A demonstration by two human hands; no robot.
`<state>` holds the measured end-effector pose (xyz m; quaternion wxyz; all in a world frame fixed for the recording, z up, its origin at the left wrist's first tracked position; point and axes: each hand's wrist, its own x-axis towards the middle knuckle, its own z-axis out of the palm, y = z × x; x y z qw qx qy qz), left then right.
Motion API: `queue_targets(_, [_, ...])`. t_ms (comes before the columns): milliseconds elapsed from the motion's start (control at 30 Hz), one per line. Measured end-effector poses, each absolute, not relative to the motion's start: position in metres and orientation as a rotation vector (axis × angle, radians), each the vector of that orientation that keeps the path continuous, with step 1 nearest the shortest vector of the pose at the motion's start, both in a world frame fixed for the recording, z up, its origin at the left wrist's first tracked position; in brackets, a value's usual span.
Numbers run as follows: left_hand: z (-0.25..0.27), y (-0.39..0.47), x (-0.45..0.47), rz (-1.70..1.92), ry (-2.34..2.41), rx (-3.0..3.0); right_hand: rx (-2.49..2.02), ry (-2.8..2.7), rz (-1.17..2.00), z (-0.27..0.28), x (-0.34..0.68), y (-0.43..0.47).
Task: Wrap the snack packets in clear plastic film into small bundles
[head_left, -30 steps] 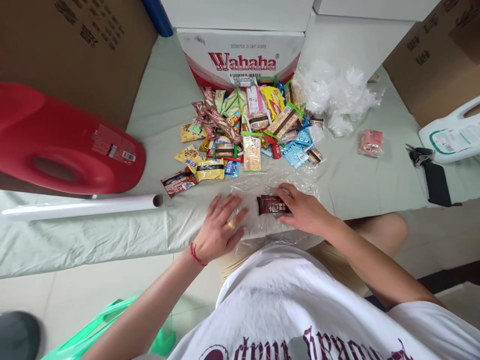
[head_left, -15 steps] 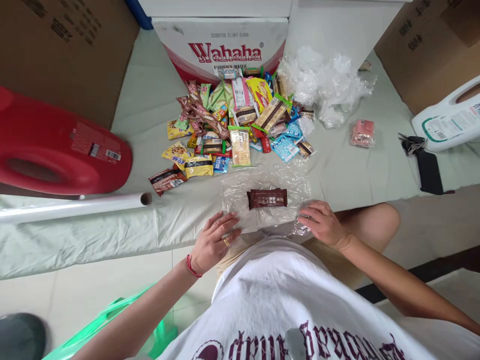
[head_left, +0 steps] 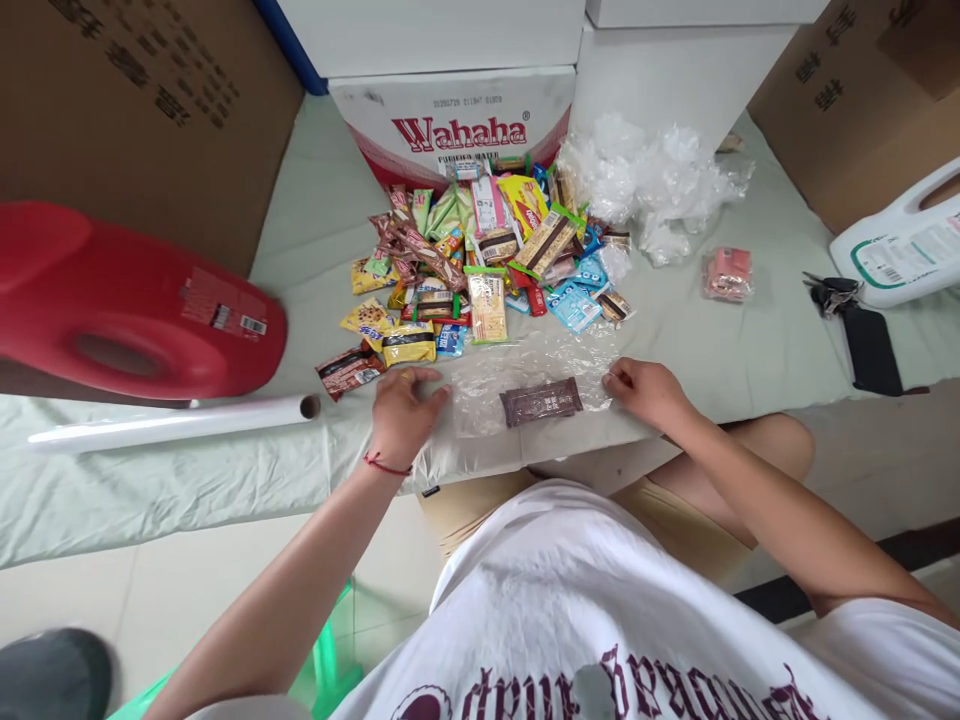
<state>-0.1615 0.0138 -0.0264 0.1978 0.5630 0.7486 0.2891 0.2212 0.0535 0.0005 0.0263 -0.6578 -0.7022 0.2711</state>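
Note:
A dark brown wrapped snack bar (head_left: 541, 402) lies slightly tilted on the bed or bench cover, with clear plastic film (head_left: 476, 400) over it that dulls its colour. At the film's left edge is my left hand (head_left: 409, 412), its fingers curled and its thumb beside the film. My right hand (head_left: 646, 393) pinches the right edge of the film, fingers bent together. Just beyond the film spreads a heap of small wrapped snacks (head_left: 487, 240), among them a pale biscuit pack (head_left: 487, 305) and a brown-red packet (head_left: 349, 369).
A Wahaha carton (head_left: 457, 125) stands behind the heap, with crumpled clear plastic (head_left: 652, 180) to its right. Further right are a pink packet (head_left: 727, 273), keys (head_left: 831, 293), a black case (head_left: 870, 350) and a white jug (head_left: 900, 250). A red jug (head_left: 135, 310) and film roll (head_left: 180, 424) lie left.
The near part of the film has been folded away from me over the snack bar, which now sits slightly tilted. Both hands moved farther forward, and the right fingers closed into a pinch.

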Motion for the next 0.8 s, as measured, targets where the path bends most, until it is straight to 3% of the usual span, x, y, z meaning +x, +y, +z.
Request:
queue_targets(133, [-0.009,0.002,-0.155,1.267,2.340,1.719,-1.944,-2.301,0.628,0.018,0.222,0.061])
queue_targets(233, [0.009,-0.028,-0.125,1.533,1.987,2.195,-1.636,-2.386,0.506,0.037,0.212,0.083])
queue_targets(333, [0.015,-0.045,-0.083,1.142,1.401,2.580,-1.390,-2.551,0.436,0.044,0.181,0.110])
queue_targets(467, [0.001,-0.032,-0.049,0.660,1.405,2.540,-1.371,-2.779,0.582,0.034,0.128,0.137])
queue_targets(667, [-0.016,-0.016,-0.048,0.570,1.438,2.569,-1.421,-2.780,1.131,0.038,0.102,0.161])
queue_targets(800, [-0.015,-0.019,-0.046,0.581,1.451,2.573,-1.059,-2.717,1.151,0.056,0.116,0.145])
